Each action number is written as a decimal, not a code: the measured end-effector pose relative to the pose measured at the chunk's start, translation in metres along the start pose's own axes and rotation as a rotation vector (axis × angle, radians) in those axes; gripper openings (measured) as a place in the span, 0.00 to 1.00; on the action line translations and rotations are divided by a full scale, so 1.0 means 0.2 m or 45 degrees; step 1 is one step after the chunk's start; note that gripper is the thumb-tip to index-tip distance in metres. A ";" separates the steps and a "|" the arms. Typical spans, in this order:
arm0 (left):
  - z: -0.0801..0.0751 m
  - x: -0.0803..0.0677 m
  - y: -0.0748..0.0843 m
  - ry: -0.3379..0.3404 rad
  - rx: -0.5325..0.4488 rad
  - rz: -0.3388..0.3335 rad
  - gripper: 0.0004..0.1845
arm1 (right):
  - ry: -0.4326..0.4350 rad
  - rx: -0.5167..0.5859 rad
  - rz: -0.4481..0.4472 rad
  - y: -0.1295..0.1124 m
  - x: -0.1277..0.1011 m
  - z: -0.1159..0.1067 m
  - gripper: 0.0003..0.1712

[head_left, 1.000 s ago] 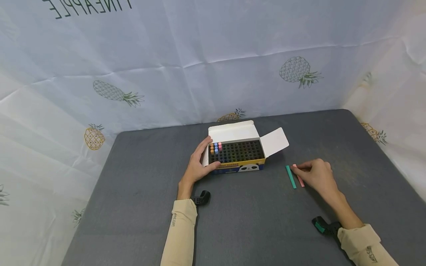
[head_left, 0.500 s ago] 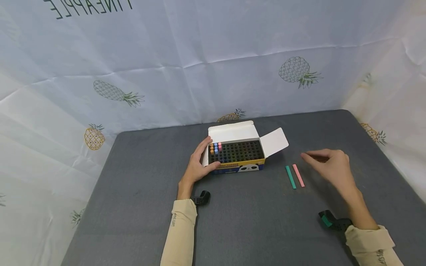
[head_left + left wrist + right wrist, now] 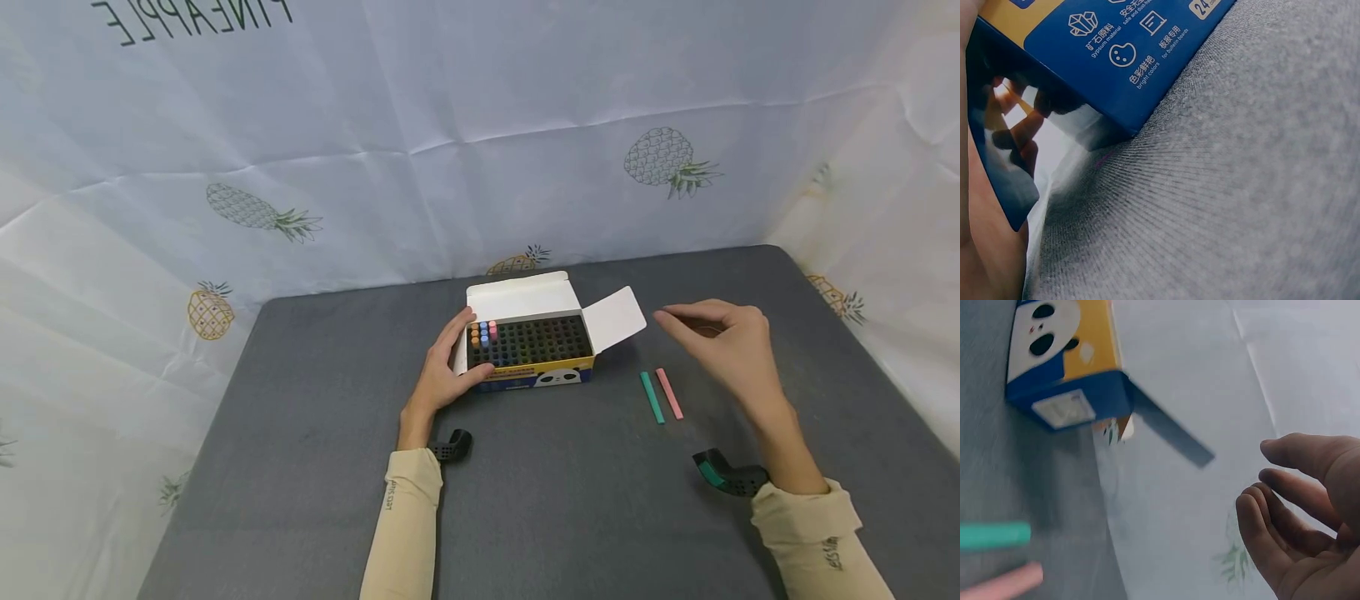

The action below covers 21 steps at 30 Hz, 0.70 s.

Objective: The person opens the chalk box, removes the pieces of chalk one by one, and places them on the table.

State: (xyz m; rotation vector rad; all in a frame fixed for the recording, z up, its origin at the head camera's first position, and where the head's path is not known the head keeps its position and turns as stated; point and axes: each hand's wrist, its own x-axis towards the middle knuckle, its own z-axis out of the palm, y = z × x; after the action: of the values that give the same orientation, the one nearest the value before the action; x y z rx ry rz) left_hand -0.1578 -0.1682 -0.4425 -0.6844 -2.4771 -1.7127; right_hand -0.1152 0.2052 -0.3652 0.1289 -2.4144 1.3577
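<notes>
While left hand (image 3: 442, 375) grips chalk box (image 3: 528, 350), right hand (image 3: 723, 337) hovers spread, empty.

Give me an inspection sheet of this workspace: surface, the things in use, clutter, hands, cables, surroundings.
Surface: grey cloth-covered table.
Things in use: open chalk box, panda on its front, flaps folded out, a few chalk sticks standing at its left end, the other slots dark; green chalk and pink chalk lie side by side on the table right of the box.
Clutter: nothing seen.
Hands: left hand grips the box's left end; right hand hangs in the air above the two loose sticks, fingers relaxed, holding nothing.
Cables: nothing seen; a small camera sits on each wrist.
Surroundings: white pineapple-print sheet behind and at both sides.
</notes>
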 end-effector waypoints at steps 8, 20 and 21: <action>0.00 -0.01 -0.01 0.010 -0.002 0.031 0.44 | -0.106 0.032 -0.111 -0.09 0.04 0.18 0.09; 0.03 0.02 -0.21 0.023 0.038 0.044 0.46 | -0.261 0.128 -0.179 -0.16 0.06 0.46 0.08; 0.03 0.02 -0.22 0.026 0.040 0.047 0.46 | -0.274 0.140 -0.179 -0.16 0.06 0.48 0.08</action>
State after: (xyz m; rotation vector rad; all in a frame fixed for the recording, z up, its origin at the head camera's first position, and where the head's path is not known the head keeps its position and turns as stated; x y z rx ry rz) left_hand -0.1770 -0.1745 -0.4813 -0.7014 -2.4562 -1.6559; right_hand -0.1440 0.1078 -0.3797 0.4872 -2.4468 1.4773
